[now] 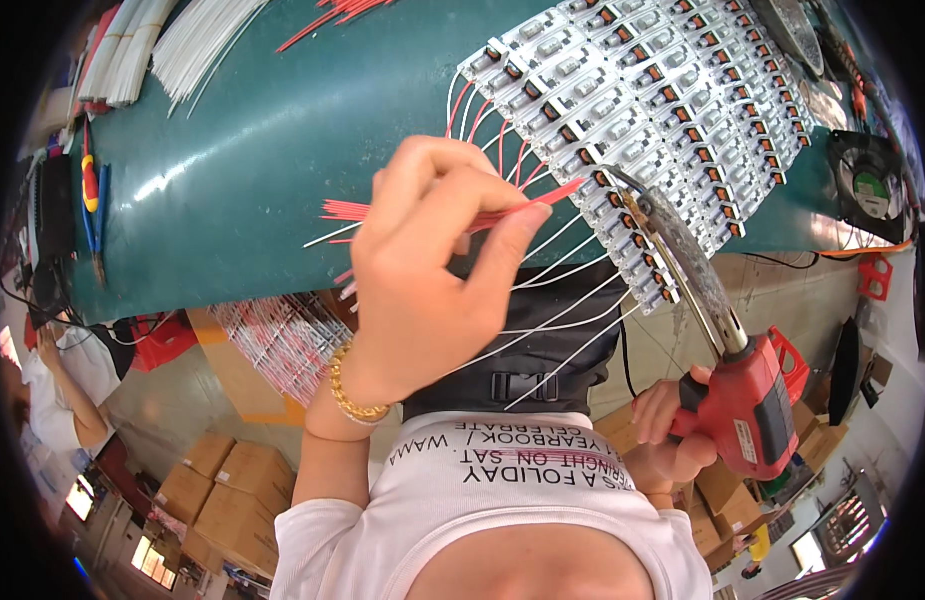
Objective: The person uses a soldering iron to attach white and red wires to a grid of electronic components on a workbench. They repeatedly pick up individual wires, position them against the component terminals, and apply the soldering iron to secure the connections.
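My left hand [412, 280] is closed on a bundle of thin red wires [344, 210]. Between its thumb and fingers, a red wire end reaches the edge of a sheet of small circuit boards [622, 130]. My right hand [672, 430] grips the handle of a red and black soldering gun [747, 405]. The gun's long metal tip comes down near that same wire end; whether they touch I cannot tell. White wires [572, 345] and red ones trail from the left edge of the boards, some hanging over the table's near edge.
Bundles of white wires [207, 45] and loose red wires [347, 10] lie on the green table [242, 220]. Pliers with red-yellow handles [88, 185] are at the left, a small black fan [870, 185] at the right. Cardboard boxes [252, 490] and another person [77, 390] are beyond.
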Demonstrator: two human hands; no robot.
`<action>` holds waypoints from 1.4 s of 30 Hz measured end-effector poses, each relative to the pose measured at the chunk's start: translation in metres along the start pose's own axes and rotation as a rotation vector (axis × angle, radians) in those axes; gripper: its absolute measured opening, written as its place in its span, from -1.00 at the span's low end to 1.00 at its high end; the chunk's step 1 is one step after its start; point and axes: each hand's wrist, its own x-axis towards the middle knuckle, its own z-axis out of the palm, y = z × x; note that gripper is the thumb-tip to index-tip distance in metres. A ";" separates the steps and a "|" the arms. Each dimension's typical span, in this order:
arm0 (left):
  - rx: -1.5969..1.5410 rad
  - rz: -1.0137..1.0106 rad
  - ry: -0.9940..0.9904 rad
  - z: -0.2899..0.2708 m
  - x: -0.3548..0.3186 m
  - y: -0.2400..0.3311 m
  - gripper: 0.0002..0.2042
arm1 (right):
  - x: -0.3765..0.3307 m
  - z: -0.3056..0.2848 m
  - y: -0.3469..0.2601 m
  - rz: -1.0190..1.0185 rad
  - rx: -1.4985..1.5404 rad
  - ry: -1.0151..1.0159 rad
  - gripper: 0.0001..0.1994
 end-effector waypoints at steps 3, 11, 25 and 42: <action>0.098 0.052 0.011 0.009 -0.003 0.003 -0.90 | -0.013 -0.020 0.006 -0.028 -0.184 -0.057 -0.15; 0.188 0.079 0.000 0.012 -0.001 0.001 -0.90 | -0.033 -0.049 0.019 0.020 -0.585 -0.009 -0.23; 0.161 0.052 -0.039 0.007 0.001 0.001 -0.91 | -0.015 -0.020 0.012 -0.012 -0.089 0.020 -0.29; -0.014 -0.033 -0.044 0.004 -0.003 0.004 -0.94 | -0.001 -0.006 -0.006 0.046 -0.050 -0.093 -0.16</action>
